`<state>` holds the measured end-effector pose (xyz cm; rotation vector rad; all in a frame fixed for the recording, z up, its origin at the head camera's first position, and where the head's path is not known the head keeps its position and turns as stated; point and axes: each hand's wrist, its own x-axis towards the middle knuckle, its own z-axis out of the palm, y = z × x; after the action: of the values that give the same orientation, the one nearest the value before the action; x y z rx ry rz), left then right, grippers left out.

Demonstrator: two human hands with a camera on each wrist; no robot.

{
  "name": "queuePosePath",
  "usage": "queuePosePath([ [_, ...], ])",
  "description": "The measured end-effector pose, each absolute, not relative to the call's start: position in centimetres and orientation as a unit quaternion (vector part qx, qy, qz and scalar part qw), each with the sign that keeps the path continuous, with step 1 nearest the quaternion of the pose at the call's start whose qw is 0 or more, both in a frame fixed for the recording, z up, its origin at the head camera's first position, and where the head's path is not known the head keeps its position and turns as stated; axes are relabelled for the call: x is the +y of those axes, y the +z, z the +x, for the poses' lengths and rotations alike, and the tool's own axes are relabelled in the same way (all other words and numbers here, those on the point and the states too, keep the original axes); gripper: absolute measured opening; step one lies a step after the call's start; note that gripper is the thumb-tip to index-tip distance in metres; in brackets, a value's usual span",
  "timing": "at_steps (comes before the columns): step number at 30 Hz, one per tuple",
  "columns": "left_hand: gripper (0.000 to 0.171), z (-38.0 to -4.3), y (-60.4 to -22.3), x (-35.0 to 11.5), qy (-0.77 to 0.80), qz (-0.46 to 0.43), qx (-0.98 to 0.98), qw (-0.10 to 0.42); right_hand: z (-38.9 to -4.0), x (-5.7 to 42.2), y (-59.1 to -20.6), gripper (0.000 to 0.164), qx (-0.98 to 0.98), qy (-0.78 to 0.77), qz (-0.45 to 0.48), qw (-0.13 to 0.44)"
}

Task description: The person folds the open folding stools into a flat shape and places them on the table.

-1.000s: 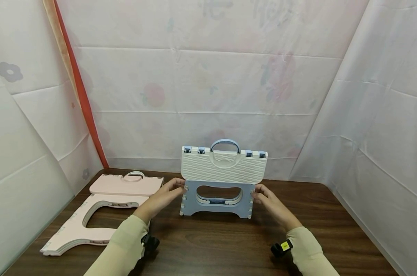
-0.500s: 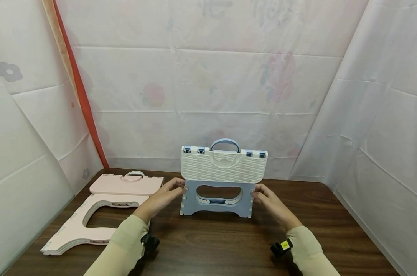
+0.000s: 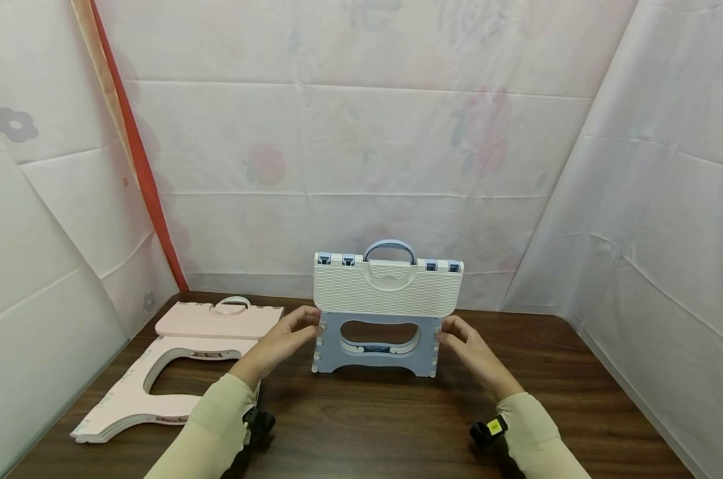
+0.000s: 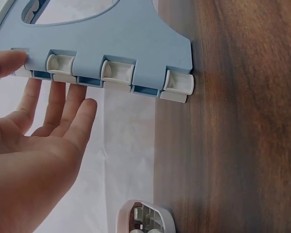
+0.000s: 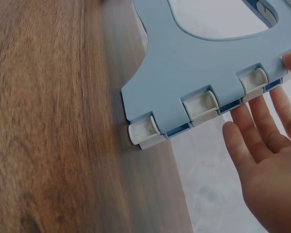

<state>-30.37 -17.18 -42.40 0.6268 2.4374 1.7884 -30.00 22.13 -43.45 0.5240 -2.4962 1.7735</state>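
Observation:
A folding stool [image 3: 337,356] stands upright on its feet, folded flat, with a white textured seat half above a blue leg panel and a blue handle [image 3: 391,243] on top. My left hand [image 3: 280,342] grips its left edge, thumb on the front face and the other fingers at the edge and behind. At the opposite edge my right hand [image 3: 470,351] holds it the same way. White hinge pieces [image 4: 117,73] run down the side in the left wrist view; in the right wrist view, similar hinge pieces [image 5: 201,104] line the other side. The stool's back is hidden.
On the left a larger pink folding stool [image 3: 220,320] lies folded on the dark wooden table [image 3: 361,432], close to my left forearm. A white printed curtain [image 3: 361,153] surrounds the table at the back and sides, with a red ribbon [image 3: 136,146] at the left corner.

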Motion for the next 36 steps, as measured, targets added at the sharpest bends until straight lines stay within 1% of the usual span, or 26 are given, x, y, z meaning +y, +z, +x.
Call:
queuePosePath([
  [7,0.040,-30.33,-42.26,-17.09,0.577,0.207,0.790,0.014,-29.91,21.92,-43.20,0.023,-0.821,0.544,0.163,0.052],
  [11,0.039,-30.38,-42.36,-17.06,0.575,0.208,0.791,0.009,-29.75,21.77,-43.02,0.023,-0.825,0.538,0.162,0.062],
  [17,0.039,-30.15,-42.39,-17.02,0.576,0.206,0.791,0.006,-29.64,21.81,-43.11,0.028,-0.816,0.554,0.156,0.048],
  [22,0.040,-30.05,-42.44,-17.04,0.574,0.212,0.791,0.008,-29.66,21.92,-43.22,0.031,-0.813,0.556,0.164,0.053],
  [29,0.038,-30.11,-42.61,-16.88,0.573,0.198,0.795,0.002,-29.74,22.14,-43.47,0.031,-0.812,0.553,0.177,0.056],
  [36,0.039,-29.80,-42.32,-16.79,0.582,0.209,0.786,0.000,-29.75,22.25,-43.55,0.030,-0.805,0.557,0.197,0.059],
])
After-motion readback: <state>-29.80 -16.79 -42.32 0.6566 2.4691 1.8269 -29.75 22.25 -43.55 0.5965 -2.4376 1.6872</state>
